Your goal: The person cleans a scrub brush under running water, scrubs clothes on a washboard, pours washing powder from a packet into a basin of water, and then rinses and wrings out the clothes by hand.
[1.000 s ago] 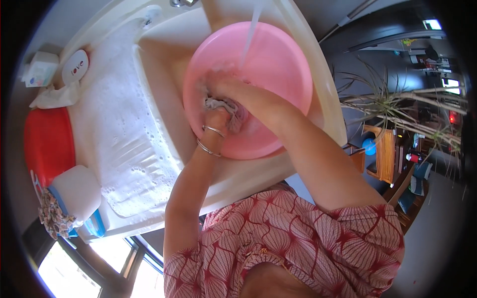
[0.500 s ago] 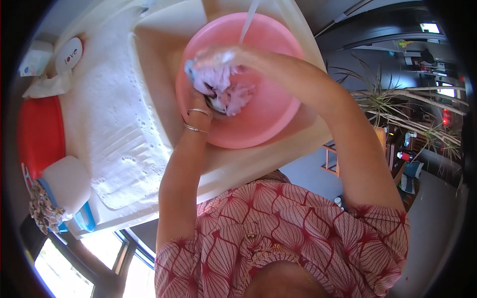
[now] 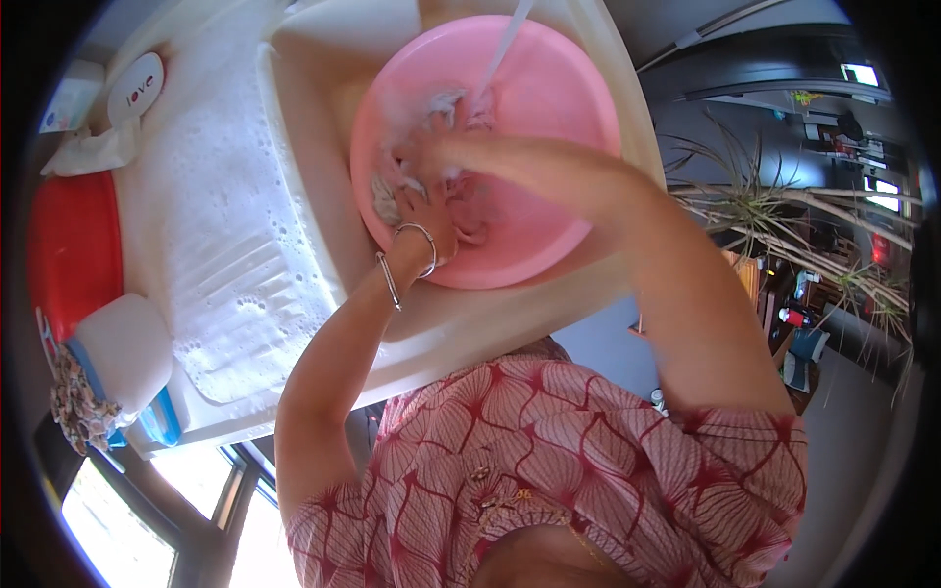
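Note:
Wet cloth in white and pale pink [image 3: 468, 208] lies in a round pink basin [image 3: 564, 73], with suds about it. My left hand [image 3: 428, 223], two silver bangles at its wrist, lies on the cloth near the basin's left wall, its fingers stretched out and apart. Just beyond it, my right hand [image 3: 431, 152] reaches across from the right over the cloth; motion smears its fingers, so their grip cannot be made out. A stream of water [image 3: 502, 54] falls into the basin from the upper edge of the picture.
The basin stands in a cream sink [image 3: 323, 108] with a ribbed, soapy washboard [image 3: 250, 294] to its left. Farther left are a red basin [image 3: 78, 255], a white container [image 3: 127, 348], a crumpled patterned cloth [image 3: 83, 402] and a white oval object [image 3: 135, 86]. A spiky plant [image 3: 750, 191] stands at right.
The pale cloth, bunched up between my hands before, now lies lower and spread in the basin. My left hand has come out from under it and rests on top; my right hand has moved down.

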### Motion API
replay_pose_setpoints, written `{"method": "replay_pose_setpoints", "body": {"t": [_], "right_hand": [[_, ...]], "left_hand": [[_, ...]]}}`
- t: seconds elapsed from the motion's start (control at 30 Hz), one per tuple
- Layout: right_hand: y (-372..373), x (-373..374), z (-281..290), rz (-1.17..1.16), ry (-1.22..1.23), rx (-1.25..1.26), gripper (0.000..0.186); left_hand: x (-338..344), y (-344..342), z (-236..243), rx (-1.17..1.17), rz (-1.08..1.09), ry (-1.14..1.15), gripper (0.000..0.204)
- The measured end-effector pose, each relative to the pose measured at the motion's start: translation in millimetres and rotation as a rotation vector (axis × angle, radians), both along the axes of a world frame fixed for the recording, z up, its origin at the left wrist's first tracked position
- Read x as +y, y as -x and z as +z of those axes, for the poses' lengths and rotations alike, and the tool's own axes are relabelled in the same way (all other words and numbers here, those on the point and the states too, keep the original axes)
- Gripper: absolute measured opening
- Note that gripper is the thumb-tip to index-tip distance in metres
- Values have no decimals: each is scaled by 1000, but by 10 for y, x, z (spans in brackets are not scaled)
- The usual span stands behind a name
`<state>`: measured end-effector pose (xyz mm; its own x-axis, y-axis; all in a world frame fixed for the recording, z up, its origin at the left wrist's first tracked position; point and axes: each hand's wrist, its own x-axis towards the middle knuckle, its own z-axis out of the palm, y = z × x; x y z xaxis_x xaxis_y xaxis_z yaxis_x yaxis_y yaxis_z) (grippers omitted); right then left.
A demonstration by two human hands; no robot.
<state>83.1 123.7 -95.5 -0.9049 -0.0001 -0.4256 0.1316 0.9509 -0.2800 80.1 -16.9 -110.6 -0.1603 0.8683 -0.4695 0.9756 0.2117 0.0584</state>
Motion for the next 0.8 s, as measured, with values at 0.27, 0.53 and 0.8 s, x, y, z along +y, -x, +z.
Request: {"method": "replay_pose_setpoints", "body": {"t": [0.27, 0.53, 0.8], "right_hand": [[250, 252, -163, -276, -7, -113, 35], [643, -152, 762, -532, 1031, 58, 48], [213, 1195, 399, -167, 240, 82, 32]], "left_hand": [[10, 218, -261, -535, 675, -611, 47], [-24, 1047, -809, -1285, 883, -1127, 34], [308, 163, 511, -892, 618, -997, 30]]}}
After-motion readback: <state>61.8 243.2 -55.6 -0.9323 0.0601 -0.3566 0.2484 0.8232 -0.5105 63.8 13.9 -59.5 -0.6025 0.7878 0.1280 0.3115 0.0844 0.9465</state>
